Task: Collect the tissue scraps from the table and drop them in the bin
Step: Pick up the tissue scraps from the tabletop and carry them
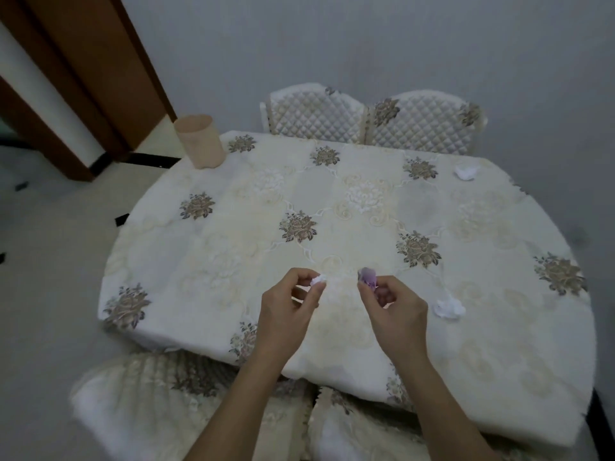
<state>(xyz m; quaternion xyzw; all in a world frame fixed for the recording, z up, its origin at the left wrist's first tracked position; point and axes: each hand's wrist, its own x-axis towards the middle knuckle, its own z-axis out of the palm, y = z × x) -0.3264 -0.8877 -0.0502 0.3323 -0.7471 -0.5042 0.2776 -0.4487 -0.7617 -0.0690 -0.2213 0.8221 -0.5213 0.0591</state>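
Observation:
My left hand [289, 311] pinches a small white tissue scrap [318, 280] between thumb and fingers, just above the near part of the table [382, 201]. Close beside it my right hand [394, 309] pinches a crumpled purple scrap [368, 277]. A white tissue scrap [448, 307] lies on the cloth just right of my right hand. Another white scrap [466, 172] lies near the table's far right edge. The beige bin [199, 142] stands upright at the far left corner of the table.
A cream floral cloth covers the oval table. Two quilted chair backs [372, 118] stand behind the far edge, and covered chair seats [159, 404] sit under the near edge. A brown door frame [83, 88] is at the left, with pale floor beside the table.

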